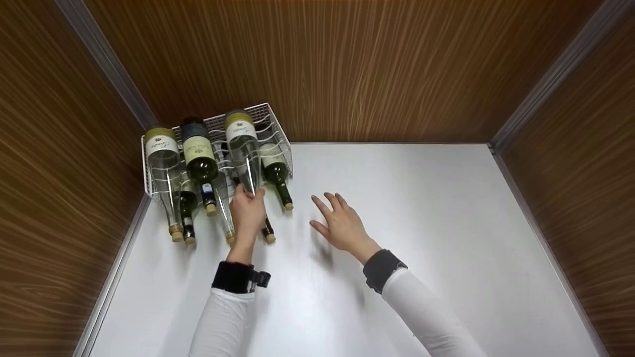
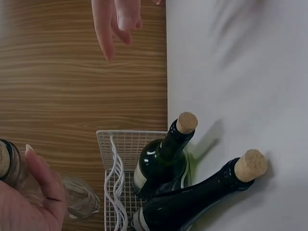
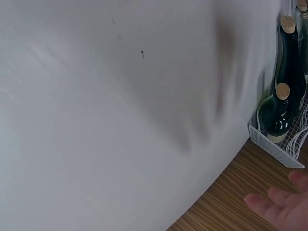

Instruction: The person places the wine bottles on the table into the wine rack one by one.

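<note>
The neck of the clear glass bottle (image 1: 244,148) disappears inside the left hand (image 1: 247,212), whose fingers curl round it; the wrist view shows only a thumb over blurred glass and what looks like its cork at the frame edge. That bottle lies on the top tier of a white wire wine rack (image 1: 275,124), neck pointing out over the white tabletop (image 1: 421,208), in the back left corner against the wood-grain wall panels (image 1: 347,69).

The right hand (image 1: 340,223) hovers just over the tabletop to the right of the rack, fingers straight and spread, holding nothing; its edges are smeared with motion blur.

Beside the held bottle lie another clear bottle (image 1: 163,163) and a dark green bottle (image 1: 199,158) on the top tier. Below them, more green bottles poke out corked necks, one at the right end (image 1: 275,173), partly screened by wire and by the bottles above. How many sit on the lower tier is hard to count.

The cream labels carry script lettering, too small to read.
</note>
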`<state>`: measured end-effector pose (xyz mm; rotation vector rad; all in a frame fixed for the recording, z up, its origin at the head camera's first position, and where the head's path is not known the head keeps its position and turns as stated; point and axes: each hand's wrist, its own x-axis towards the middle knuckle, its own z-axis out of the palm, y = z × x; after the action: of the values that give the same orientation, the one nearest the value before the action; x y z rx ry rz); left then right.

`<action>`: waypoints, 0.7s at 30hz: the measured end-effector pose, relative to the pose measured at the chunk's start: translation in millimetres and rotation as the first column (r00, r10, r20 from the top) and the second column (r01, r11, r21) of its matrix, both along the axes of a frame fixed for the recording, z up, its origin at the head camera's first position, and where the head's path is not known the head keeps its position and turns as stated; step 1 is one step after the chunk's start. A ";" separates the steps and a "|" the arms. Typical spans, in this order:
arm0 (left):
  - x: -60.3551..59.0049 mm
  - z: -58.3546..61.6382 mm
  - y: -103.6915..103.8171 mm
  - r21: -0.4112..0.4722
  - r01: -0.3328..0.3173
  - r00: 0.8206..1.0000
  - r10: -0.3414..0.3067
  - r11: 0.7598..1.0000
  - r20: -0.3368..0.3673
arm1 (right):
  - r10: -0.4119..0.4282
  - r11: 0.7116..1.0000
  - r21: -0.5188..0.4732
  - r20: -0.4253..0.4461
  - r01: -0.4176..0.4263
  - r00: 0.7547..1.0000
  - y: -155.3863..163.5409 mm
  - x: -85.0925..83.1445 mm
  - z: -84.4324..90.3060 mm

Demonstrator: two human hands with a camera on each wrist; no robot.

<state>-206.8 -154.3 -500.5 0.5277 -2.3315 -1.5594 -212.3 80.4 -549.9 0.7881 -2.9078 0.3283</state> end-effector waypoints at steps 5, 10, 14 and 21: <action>-14.9 2.3 -12.4 -0.043 -0.018 0.999 0.020 0.999 0.042 | 0.001 1.000 0.032 -0.001 -0.001 1.000 -2.9 1.9 1.2; -27.2 4.3 -22.8 -0.057 -0.018 0.997 0.022 0.998 0.074 | 0.027 0.998 0.047 0.015 -0.028 1.000 -13.8 3.3 1.0; -33.9 5.7 -28.4 -0.063 -0.026 0.997 0.031 0.998 0.073 | 0.059 0.997 0.037 0.040 -0.060 0.997 -26.2 2.6 1.4; -45.0 2.3 -34.4 -0.117 -0.036 0.997 0.043 0.993 0.065 | 0.089 0.995 0.046 0.075 -0.093 0.993 -45.6 1.1 3.8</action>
<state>-251.9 -188.7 -498.2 0.6035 -2.4280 -1.4000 -211.2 34.8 -546.1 0.9377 -2.9641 0.3015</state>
